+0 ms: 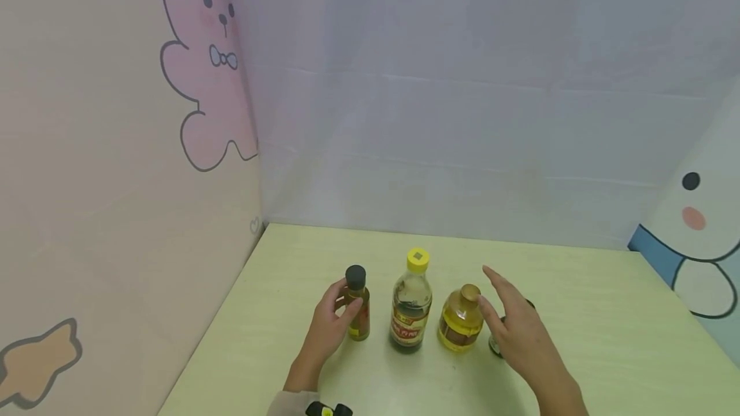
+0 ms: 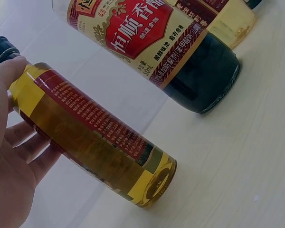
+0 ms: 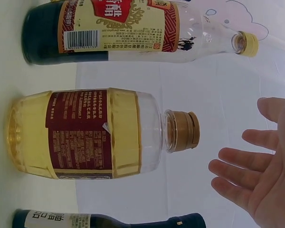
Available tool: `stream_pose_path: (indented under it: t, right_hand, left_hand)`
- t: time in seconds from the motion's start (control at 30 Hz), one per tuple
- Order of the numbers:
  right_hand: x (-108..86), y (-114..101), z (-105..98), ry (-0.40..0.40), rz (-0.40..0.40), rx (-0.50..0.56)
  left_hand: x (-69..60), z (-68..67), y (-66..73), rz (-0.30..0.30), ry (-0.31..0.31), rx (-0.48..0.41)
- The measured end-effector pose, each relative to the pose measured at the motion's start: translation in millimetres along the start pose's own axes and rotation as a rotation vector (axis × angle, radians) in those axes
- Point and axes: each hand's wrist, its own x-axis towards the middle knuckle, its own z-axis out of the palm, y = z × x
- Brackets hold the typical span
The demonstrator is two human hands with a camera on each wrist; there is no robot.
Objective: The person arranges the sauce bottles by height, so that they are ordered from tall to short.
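Note:
My left hand (image 1: 329, 323) grips a small black-capped bottle of amber liquid (image 1: 360, 320), thumb on the near side and fingers behind. The left wrist view shows that thumb at the neck of the bottle (image 2: 85, 128). Beside it stands a yellow-capped vinegar bottle (image 1: 409, 313), partly full of dark liquid. My right hand (image 1: 523, 332) is spread near the gold-capped oil bottle (image 1: 460, 323), apart from its cap in the right wrist view. A dark, slim bottle (image 1: 495, 345) is mostly hidden behind the right hand.
The pale table (image 1: 607, 339) carries the bottles in a row. A white curtain (image 1: 433, 114) hangs along its back edge. At the left is a cloth wall (image 1: 104, 178) printed with a pink bear; another printed panel (image 1: 711, 223) borders the right side.

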Motion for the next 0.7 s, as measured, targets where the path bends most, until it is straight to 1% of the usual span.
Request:
stream_pose_path:
  t: [0.1,0.23,0.33,0.43,0.53,0.7]
  right_hand:
    - [0.8,-2,4,0.009,-0.011,0.003]
    - [0.5,-4,9,0.026,-0.025,0.001]
    - [0.6,-6,11,0.041,-0.039,0.004]
    - [1.4,-8,13,0.052,-0.050,0.017]
    - [2.4,-8,16,0.054,-0.056,0.028]
    - [3.8,-11,20,0.054,-0.055,0.036]
  left_hand:
    - [2.6,1.9,-16.1,0.021,0.005,0.016]
    - [5.8,3.9,-41.6,0.063,0.014,0.025]
    - [6.1,3.7,-43.7,0.087,0.019,0.031]
    - [6.8,3.9,-43.9,0.093,0.023,0.035]
    - [7.0,3.8,-42.4,0.068,0.021,0.030]
    - [7.8,4.0,-41.6,0.007,0.012,0.028]
